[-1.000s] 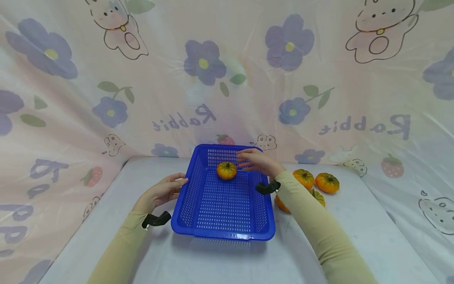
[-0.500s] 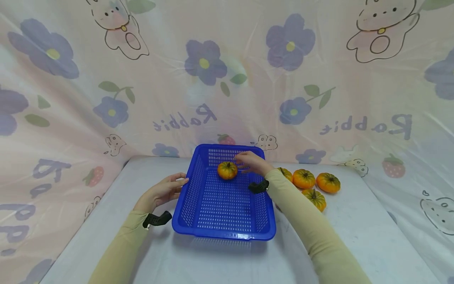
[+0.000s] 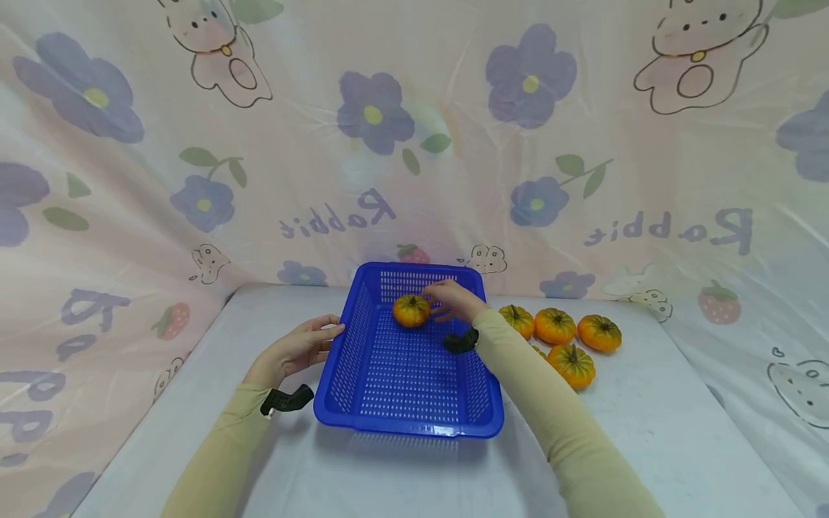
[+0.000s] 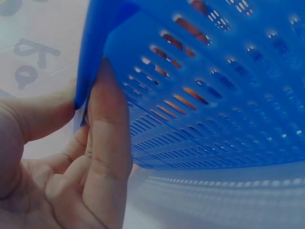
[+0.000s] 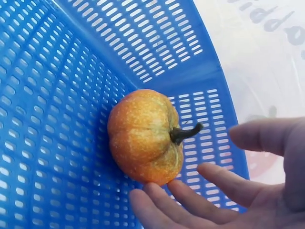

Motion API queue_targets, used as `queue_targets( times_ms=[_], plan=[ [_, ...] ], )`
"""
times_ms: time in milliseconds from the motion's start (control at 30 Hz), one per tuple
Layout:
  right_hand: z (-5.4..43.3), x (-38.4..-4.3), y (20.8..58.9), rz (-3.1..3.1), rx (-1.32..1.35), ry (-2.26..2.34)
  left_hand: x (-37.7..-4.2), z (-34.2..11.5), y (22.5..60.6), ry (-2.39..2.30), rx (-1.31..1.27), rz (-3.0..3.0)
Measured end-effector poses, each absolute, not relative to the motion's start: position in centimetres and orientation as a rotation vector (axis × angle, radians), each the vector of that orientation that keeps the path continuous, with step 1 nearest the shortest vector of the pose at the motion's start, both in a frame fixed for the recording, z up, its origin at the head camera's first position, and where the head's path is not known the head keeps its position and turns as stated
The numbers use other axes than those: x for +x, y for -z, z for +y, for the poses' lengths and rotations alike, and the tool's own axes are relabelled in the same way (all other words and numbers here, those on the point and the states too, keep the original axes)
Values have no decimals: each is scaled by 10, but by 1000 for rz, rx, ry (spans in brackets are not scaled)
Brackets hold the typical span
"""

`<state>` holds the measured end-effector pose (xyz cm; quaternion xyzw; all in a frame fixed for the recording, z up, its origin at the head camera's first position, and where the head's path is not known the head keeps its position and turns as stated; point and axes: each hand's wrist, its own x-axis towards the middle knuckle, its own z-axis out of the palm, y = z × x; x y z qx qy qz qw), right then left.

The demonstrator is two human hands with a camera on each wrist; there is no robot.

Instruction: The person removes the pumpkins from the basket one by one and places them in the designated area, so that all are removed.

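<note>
A blue plastic basket (image 3: pixel 408 430) with slotted walls stands on the white table. My left hand (image 3: pixel 299 351) pinches its left rim, thumb outside and fingers beneath, as the left wrist view shows. Inside, toward the far end, lies a small orange pumpkin (image 3: pixel 411 311) with a dark stem. My right hand (image 3: pixel 455 299) reaches over the basket from the right. In the right wrist view, the loosely spread fingers (image 5: pixel 183 205) come right up to the underside of the pumpkin, while the thumb (image 5: pixel 257 134) stays apart from it.
Several more small pumpkins sit to the right of the basket, among them one at the far right (image 3: pixel 599 333) and a nearer one (image 3: pixel 573 365). My right forearm (image 3: pixel 550 403) partly covers that group. A patterned cloth (image 3: pixel 453 180) hangs behind the table (image 3: pixel 673 424).
My right hand has moved left and slightly down into the basket, up to the pumpkin, which has shifted a little left. The left hand and basket have stayed put.
</note>
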<state>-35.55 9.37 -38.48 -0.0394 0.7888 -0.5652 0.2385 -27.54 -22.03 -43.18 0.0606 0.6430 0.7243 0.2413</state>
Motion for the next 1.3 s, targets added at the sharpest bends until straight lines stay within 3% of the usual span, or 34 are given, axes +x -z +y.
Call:
queue_targets(
  times_ms=[1300],
  plan=[
    [72,-355,400,2120,-15,1538,-273,-221,431,-1979,180,1764]
  ],
)
